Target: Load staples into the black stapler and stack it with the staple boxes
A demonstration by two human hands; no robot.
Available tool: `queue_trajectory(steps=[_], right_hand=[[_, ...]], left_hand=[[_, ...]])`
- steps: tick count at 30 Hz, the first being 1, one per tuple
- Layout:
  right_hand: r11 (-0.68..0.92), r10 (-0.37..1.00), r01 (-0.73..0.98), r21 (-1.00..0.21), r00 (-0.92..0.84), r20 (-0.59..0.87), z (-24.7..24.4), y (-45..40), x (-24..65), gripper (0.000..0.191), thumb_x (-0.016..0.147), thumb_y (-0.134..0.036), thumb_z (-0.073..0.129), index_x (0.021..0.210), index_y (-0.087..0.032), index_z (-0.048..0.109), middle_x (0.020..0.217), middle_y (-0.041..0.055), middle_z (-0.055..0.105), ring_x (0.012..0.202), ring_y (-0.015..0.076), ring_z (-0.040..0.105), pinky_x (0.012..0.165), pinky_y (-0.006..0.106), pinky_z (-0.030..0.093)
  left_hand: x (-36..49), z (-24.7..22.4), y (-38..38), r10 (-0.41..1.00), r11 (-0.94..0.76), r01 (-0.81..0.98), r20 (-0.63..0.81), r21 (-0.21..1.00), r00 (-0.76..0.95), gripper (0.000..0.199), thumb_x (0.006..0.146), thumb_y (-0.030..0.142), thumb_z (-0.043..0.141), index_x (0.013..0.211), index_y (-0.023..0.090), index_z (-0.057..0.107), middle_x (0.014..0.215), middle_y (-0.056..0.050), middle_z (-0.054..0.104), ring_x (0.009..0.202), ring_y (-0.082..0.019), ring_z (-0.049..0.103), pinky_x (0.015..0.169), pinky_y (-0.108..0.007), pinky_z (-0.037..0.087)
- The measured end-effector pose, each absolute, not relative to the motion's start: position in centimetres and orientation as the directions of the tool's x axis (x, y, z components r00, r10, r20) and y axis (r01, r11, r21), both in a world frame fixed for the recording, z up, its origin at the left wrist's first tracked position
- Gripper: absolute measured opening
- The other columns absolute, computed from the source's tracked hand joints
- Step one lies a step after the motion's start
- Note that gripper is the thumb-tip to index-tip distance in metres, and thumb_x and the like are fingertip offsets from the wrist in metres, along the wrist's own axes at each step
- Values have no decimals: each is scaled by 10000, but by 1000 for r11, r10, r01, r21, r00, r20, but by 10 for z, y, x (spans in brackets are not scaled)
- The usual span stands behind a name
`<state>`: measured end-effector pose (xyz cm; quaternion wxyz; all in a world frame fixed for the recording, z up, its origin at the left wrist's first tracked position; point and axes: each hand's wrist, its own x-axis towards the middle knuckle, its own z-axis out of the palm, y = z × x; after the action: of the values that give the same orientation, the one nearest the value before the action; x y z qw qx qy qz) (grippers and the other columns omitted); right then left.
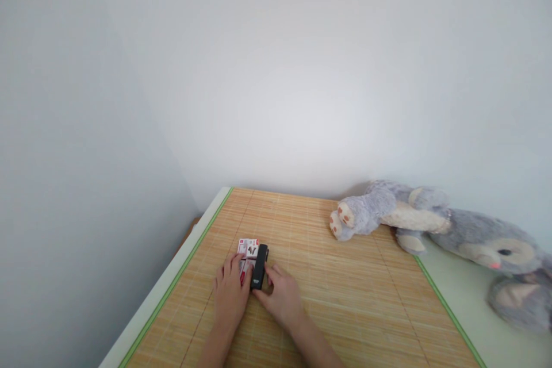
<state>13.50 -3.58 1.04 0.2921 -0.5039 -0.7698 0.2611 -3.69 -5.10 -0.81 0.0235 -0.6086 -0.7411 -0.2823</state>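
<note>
Right hand [284,294] against black stapler [259,266]

Lies on the mat [332,282], just left of the right hand, long axis pointing away. Fingers curled narrow at near end. Left hand [232,287] spread over red-and-white packets [249,248], thumb beside stapler. Cannot tell whether either grips. White lettering and packet print too small to read.
</note>
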Motion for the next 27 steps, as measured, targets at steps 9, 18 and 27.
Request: queue_trajectory(steps=[9,18,27], right_hand=[[384,920,686,-618,-341,193,3,-36,135,664,805,-401,833,1417,-293,597,1052,38,714,922,255,694,795,346,559],[378,923,684,-623,-334,193,1,-36,135,699,810,-440,836,1440,-280,580,1117,54,713,988,275,695,857,373,571],[353,930,670,-653,-327,167,3,-33,137,686,774,-454,859,1393,-268,628,1069,55,717,914,256,681,808,352,555]], left_hand=[[-39,-9,-47,891,79,907,379,414,-251,358,1032,377,489,1364,275,577,1426,-70,609,1188,-284,576,1031,-436,445],[-44,-16,-45,878,44,881,403,471,-259,396,1034,418,470,1390,279,576,1424,-73,626,1218,-300,582,1049,-472,449],[-47,-18,-47,867,5,871,433,491,-249,435,1054,418,414,1438,253,530,1407,-101,638,1269,-305,579,1088,-510,444]])
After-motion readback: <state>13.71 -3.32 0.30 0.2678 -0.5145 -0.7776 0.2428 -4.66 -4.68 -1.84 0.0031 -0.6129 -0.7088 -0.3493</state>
